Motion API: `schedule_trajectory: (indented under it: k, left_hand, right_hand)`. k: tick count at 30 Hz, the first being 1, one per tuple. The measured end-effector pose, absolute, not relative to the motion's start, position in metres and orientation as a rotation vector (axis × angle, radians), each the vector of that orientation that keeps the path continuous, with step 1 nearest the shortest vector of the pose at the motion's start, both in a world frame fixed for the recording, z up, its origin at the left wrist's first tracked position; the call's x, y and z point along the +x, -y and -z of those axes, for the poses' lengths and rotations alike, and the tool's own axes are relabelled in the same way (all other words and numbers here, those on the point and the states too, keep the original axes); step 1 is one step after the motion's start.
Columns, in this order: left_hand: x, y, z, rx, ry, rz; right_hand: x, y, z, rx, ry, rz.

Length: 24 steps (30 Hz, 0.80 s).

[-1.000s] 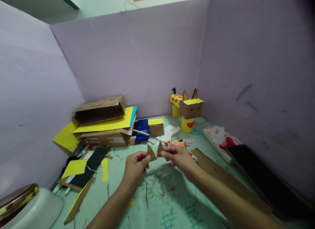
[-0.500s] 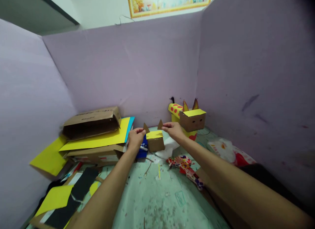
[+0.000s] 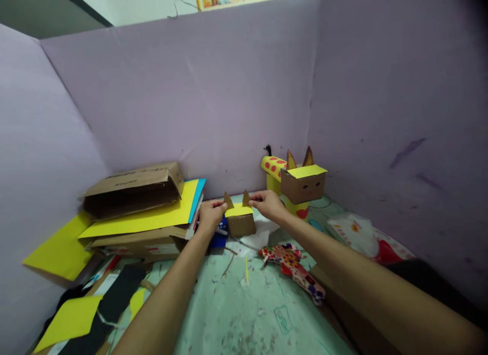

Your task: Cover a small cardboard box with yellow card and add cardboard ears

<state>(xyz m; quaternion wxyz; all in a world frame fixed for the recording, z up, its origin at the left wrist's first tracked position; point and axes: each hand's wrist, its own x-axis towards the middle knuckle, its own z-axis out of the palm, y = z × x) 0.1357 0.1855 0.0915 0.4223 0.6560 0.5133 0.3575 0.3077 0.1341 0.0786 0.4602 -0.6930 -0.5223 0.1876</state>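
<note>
A small brown cardboard box with a yellow paper top stands on the table in front of me. At its left top edge, my left hand pinches a pointed cardboard ear. A second pointed cardboard piece is held upright between the fingertips of my right hand, at the right side of the top. Both pieces are at the box top; whether they are stuck to it I cannot tell. Behind the box lies crumpled white paper.
Right of the box stands a cardboard animal with ears and a spotted yellow body. A flower-patterned glue gun lies nearer me. Cardboard boxes and yellow sheets are stacked left. A plastic bag lies at the right.
Both hands have brought the cardboard ears inward and down, onto the yellow top of the box. The view has tilted slightly downward.
</note>
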Motion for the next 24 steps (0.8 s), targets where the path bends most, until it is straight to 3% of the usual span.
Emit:
schedule_trajectory:
  k: [24]
  left_hand:
    - [0.1324,-0.1945,-0.0853,1.696,-1.280,-0.824]
  right_hand:
    - [0.3027,-0.1271,-0.0886,-1.855,1.362,-0.326]
